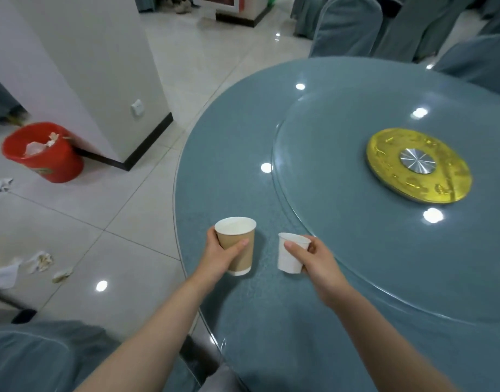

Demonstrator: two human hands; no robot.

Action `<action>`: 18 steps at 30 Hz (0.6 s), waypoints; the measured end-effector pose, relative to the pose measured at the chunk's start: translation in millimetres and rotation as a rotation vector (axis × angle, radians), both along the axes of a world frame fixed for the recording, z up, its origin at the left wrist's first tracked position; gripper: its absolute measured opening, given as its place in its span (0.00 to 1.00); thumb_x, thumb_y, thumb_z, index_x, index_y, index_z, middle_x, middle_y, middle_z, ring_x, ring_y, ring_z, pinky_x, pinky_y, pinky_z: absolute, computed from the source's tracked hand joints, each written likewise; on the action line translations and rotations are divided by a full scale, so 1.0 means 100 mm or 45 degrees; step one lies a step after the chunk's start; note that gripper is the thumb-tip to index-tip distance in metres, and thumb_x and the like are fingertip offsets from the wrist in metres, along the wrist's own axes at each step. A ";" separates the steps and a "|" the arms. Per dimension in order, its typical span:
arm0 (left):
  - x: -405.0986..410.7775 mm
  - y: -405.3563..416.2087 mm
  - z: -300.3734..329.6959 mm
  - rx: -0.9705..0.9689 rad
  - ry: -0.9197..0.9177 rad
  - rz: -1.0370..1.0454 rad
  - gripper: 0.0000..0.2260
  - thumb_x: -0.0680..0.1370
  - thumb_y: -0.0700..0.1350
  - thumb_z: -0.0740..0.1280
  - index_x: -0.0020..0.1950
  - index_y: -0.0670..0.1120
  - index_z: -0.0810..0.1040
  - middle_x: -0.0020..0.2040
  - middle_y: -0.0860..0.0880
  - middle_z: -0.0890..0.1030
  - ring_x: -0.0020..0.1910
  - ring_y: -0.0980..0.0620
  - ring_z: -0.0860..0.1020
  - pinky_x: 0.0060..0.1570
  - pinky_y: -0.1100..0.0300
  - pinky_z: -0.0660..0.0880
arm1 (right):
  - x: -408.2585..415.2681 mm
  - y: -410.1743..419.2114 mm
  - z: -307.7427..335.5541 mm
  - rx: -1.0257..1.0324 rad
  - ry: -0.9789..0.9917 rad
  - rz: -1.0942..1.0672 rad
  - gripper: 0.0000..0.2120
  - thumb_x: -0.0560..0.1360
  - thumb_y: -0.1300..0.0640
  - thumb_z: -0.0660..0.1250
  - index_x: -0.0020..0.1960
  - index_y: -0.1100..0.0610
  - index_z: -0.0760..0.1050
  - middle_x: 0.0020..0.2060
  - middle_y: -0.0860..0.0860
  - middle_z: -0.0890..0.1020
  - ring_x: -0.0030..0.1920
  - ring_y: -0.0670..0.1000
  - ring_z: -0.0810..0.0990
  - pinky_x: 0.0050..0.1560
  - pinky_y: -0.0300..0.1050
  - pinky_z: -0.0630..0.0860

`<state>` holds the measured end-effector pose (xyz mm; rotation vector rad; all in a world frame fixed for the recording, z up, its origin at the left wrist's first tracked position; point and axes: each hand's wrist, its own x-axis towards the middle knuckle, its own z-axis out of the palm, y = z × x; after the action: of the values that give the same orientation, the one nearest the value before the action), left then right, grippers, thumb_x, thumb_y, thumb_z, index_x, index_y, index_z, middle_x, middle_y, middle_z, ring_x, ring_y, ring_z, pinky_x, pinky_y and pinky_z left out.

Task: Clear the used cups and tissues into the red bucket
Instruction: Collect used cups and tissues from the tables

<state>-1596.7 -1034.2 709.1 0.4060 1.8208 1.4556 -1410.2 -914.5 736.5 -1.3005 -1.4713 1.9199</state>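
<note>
Head view: the left hand [219, 254] is gripping the brown cup [237, 246], the right hand [318, 258] is pinching the white cup [291, 254]. Far left of both grips, the red bucket [56, 162] is already holding tissues; crumpled tissues [41, 261] are lying on the floor, still to clear.

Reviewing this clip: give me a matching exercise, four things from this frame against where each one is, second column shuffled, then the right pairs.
Things:
1. brown paper cup
2. white paper cup
3. red bucket
4. gold disc

Places:
A. on the floor beside the white pillar
B. in the right hand
C. at the middle of the glass turntable
D. in the left hand

Pairs: 1-D, 2-B, 3-A, 4-C
</note>
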 end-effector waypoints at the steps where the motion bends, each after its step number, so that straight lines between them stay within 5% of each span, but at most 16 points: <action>1: -0.03 -0.01 0.01 0.009 -0.007 0.010 0.28 0.71 0.44 0.76 0.64 0.52 0.63 0.55 0.57 0.76 0.53 0.57 0.77 0.53 0.57 0.74 | -0.02 0.01 0.00 -0.005 0.000 0.010 0.22 0.69 0.48 0.76 0.58 0.56 0.77 0.52 0.54 0.84 0.51 0.52 0.83 0.43 0.46 0.79; 7: -0.24 -0.28 0.10 0.002 0.000 0.096 0.29 0.71 0.46 0.76 0.66 0.52 0.64 0.56 0.57 0.76 0.53 0.60 0.77 0.48 0.62 0.75 | -0.41 -0.01 -0.02 -0.040 -0.005 0.078 0.17 0.73 0.51 0.73 0.59 0.58 0.77 0.54 0.56 0.84 0.55 0.55 0.82 0.58 0.56 0.77; 12: -0.67 -0.61 0.13 -0.006 0.012 0.196 0.27 0.71 0.48 0.76 0.64 0.51 0.66 0.57 0.56 0.77 0.54 0.58 0.78 0.49 0.60 0.76 | -1.03 -0.24 0.04 -0.051 -0.004 0.157 0.08 0.73 0.53 0.73 0.50 0.55 0.79 0.45 0.50 0.86 0.48 0.51 0.84 0.51 0.50 0.79; 18: -1.51 -0.86 0.10 0.017 0.008 0.288 0.28 0.70 0.51 0.77 0.66 0.52 0.68 0.57 0.54 0.78 0.53 0.59 0.79 0.41 0.67 0.76 | -1.94 -0.43 0.14 0.011 -0.022 0.249 0.15 0.73 0.53 0.74 0.56 0.59 0.76 0.51 0.54 0.84 0.50 0.52 0.83 0.48 0.47 0.79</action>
<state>-1747.2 -1120.4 719.3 0.2158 1.9120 1.6202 -1604.7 -957.8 750.4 -1.2111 -1.6684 2.0242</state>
